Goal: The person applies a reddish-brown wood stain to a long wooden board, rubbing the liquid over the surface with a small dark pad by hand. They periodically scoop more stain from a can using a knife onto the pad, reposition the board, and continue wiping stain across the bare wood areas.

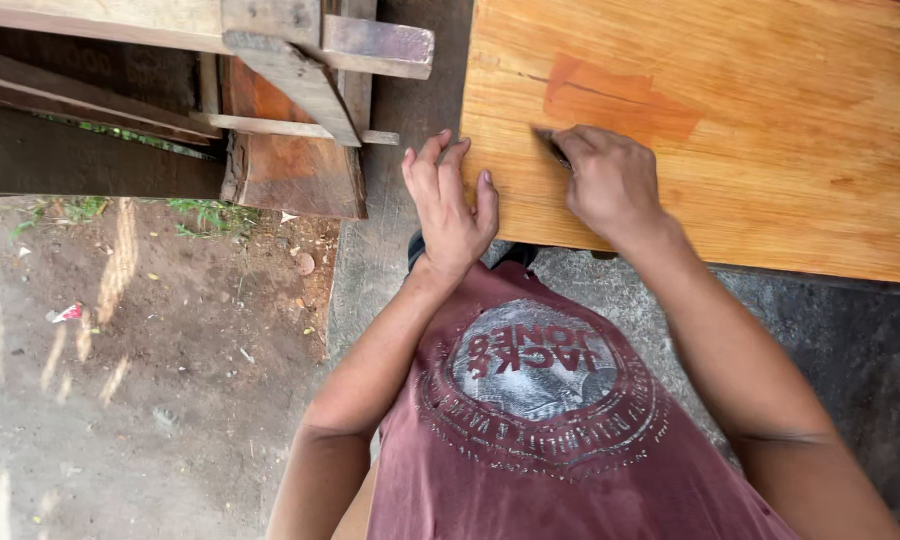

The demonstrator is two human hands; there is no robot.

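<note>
The right hand (pixel 610 180) rests knuckles-up on the board (pixel 770 150), near its lower left corner. Its fingers are curled together and pinch a small dark thing (pixel 550 145), which pokes out from the fingertips toward the board's left edge; what it is cannot be told. The thing lies flat against the wood just below a darker orange patch (pixel 620 100). The right forearm runs from the board's near edge down toward the bottom right, elbow bent outward.

The left hand (pixel 450 205) sits at the board's left edge, wrist low, fingers stretched up and slightly spread, holding nothing. The fingertips reach onto or beside the edge; whether they press the wood is not clear. Its forearm slants away from the board toward the lower left.

One board is in view, pale orange with plain grain, filling the space up and right of both hands. One patch marks it. Two hands show, both the person's own, above a maroon shirt (pixel 540 430).

Left of the board, across a strip of concrete (pixel 370 270), stands a rough frame (pixel 300 80) of several weathered planks, and beyond it bare dirt (pixel 120 380).
</note>
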